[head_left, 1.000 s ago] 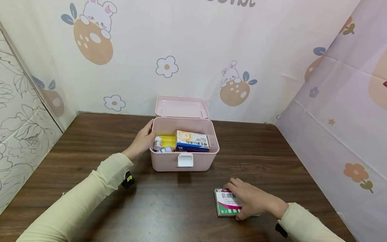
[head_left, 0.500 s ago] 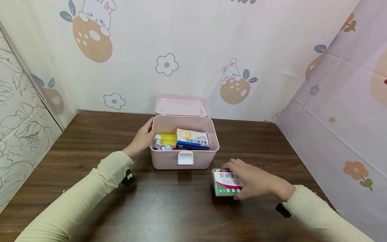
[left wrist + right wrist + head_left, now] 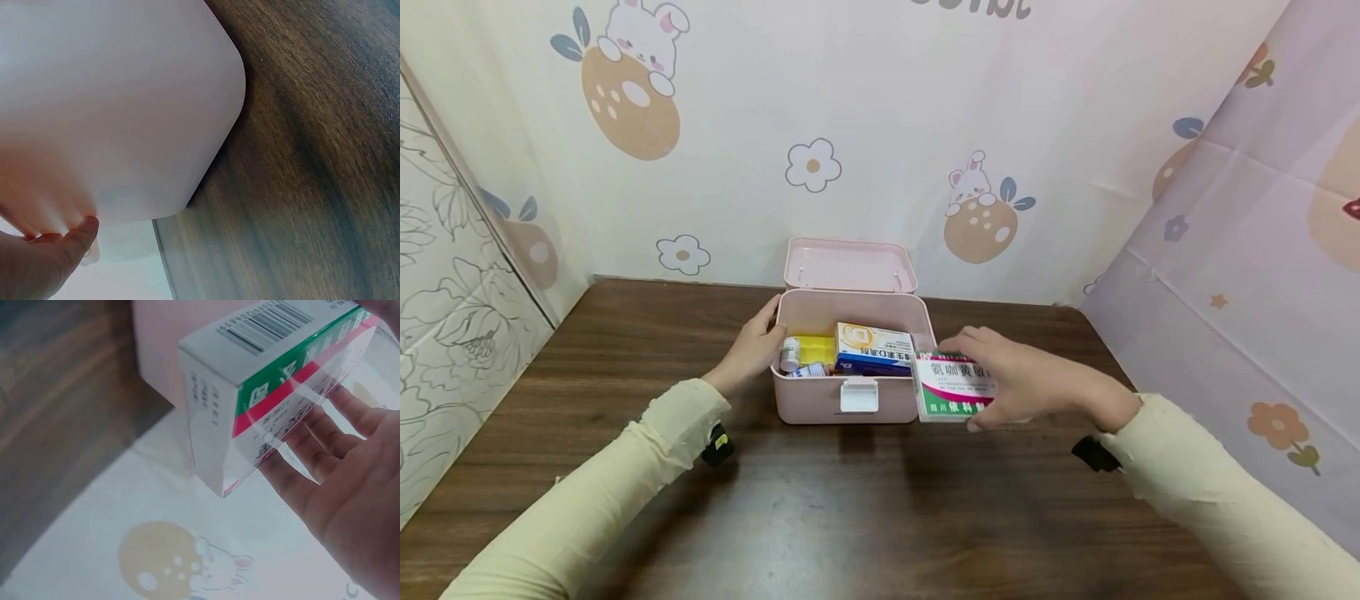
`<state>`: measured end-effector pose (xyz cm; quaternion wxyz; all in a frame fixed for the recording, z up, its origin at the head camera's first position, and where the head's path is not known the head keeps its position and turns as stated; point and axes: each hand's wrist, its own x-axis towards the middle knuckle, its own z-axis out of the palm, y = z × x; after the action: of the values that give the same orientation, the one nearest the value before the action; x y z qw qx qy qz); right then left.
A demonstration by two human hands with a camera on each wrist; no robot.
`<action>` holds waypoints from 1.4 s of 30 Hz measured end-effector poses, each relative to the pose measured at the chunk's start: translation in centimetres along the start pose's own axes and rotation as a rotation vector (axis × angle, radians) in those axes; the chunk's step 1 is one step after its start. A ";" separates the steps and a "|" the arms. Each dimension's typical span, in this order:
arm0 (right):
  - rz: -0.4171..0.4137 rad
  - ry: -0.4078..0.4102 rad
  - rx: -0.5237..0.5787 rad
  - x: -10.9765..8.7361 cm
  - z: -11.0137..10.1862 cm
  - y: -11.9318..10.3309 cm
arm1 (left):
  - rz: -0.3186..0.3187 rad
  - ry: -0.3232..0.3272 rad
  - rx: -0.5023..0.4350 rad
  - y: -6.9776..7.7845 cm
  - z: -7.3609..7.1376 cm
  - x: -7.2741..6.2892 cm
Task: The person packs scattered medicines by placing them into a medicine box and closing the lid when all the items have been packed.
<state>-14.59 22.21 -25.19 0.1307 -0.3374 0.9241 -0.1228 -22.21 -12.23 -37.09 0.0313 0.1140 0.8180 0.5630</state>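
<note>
A pink lidded medicine case stands on the table with its lid tipped back. My left hand grips the case's left rim; the left wrist view shows its fingertips against the pink wall. In my right hand is a white, green and magenta medicine carton, raised above the table at the case's front right corner. The right wrist view shows fingers along one edge of this carton. Inside the case lie a vitamin D drops carton, a small white bottle and a yellow item.
The dark wooden table stretches around the case. Behind it hangs a printed curtain, and another curtain borders the right side. A white latch hangs at the case's front.
My right hand has lifted the green and white medicine carton off the table and carried it forward and slightly left to the case. My left hand stays on the rim.
</note>
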 end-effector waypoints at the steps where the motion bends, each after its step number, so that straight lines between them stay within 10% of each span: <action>1: -0.006 0.004 -0.002 0.3 -0.5 -0.2 | -0.004 0.000 0.004 0.0 0.0 0.0; 20: -0.114 0.073 0.026 7.7 -4.1 -1.6 | -0.008 0.002 0.015 0.1 -0.1 -0.1; 42: -0.044 -0.012 0.136 14.0 -0.1 -0.8 | 0.007 -0.004 -0.010 -0.1 -0.2 0.0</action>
<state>-24.48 12.48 -27.12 0.1562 -0.3489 0.9052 -0.1860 -22.31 -12.41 -37.16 0.0315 0.1177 0.8147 0.5670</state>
